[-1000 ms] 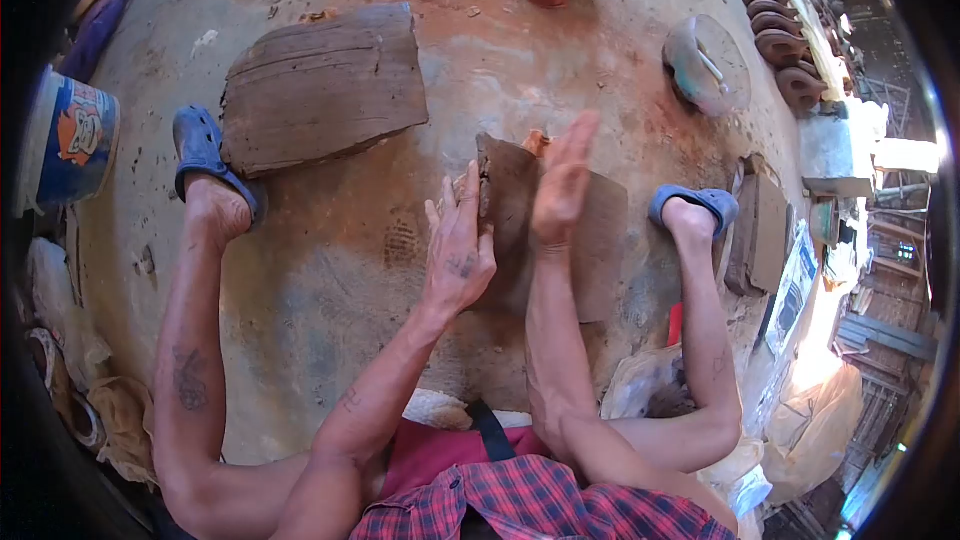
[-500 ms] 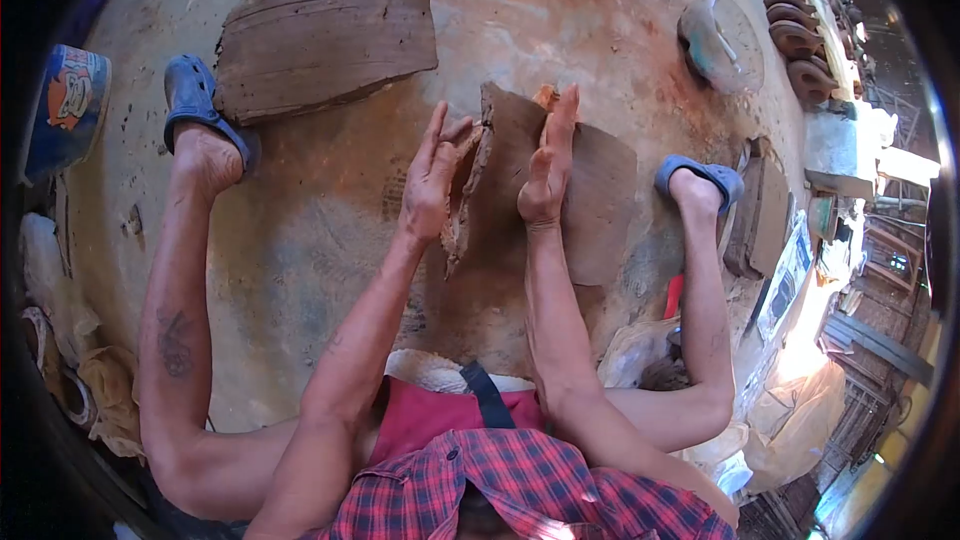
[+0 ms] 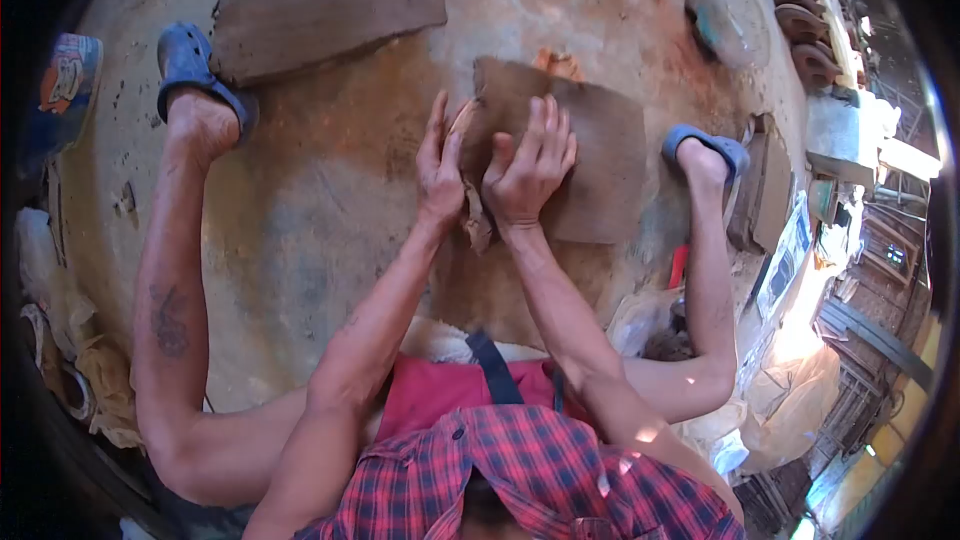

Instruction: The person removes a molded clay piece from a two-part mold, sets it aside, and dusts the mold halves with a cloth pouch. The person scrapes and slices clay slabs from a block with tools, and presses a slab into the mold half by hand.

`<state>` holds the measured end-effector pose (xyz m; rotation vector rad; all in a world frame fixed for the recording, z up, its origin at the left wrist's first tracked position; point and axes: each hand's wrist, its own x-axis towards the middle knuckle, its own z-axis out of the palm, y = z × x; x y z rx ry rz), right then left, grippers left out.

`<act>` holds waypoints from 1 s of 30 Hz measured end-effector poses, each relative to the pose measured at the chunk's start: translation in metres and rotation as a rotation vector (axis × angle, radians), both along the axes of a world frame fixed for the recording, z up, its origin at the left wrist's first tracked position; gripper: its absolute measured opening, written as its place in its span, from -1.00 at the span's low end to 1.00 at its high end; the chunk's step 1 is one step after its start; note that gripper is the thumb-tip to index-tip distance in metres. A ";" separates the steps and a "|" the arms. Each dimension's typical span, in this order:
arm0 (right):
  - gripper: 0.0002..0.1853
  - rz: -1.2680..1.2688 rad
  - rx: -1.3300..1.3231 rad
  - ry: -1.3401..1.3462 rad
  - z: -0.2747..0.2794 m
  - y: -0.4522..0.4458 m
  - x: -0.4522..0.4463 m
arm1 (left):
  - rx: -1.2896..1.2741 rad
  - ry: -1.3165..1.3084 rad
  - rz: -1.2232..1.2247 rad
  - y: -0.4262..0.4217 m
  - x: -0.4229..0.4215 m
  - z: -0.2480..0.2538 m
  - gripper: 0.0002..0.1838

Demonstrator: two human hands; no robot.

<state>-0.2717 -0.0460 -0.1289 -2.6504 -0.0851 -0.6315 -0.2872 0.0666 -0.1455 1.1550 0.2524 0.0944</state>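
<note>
A flat brown clay slab (image 3: 600,175) lies on the floor between my legs, its left part folded over into a ragged, raised edge. Against that left edge rests my left hand (image 3: 440,175), open, with its fingers extended upward. My right hand (image 3: 525,172) lies open on top of the folded part, palm down and fingers stretched away from me. The underside of the fold is hidden by the hands and the slab.
A larger clay slab (image 3: 330,5) lies ahead on the left, near my blue shoe (image 3: 190,65). A rounded greyish object (image 3: 728,20) sits at the far right. Another stack of clay (image 3: 763,185) stands beside my right shoe. Curved brown pieces (image 3: 800,15) line the right side.
The left part of the clay slab stood upright between my palms and now lies lower, folded over. My right hand has turned palm down onto it, while my left stays at its edge.
</note>
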 end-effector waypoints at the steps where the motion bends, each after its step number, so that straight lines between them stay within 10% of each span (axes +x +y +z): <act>1: -0.31 0.012 0.005 -0.047 0.002 0.001 0.015 | 0.005 -0.047 0.012 -0.001 0.014 -0.001 -0.38; 10: -0.45 0.006 0.014 -0.116 0.008 -0.002 0.004 | -0.248 0.054 0.065 0.006 0.023 0.020 -0.35; 17: -0.13 -0.024 0.617 -0.240 0.061 -0.059 0.007 | 0.057 -0.732 -0.244 -0.021 0.057 0.107 -0.48; 30: -0.05 0.014 0.823 -0.297 0.095 -0.104 0.010 | -0.030 -0.093 -0.707 -0.052 0.109 0.019 -0.36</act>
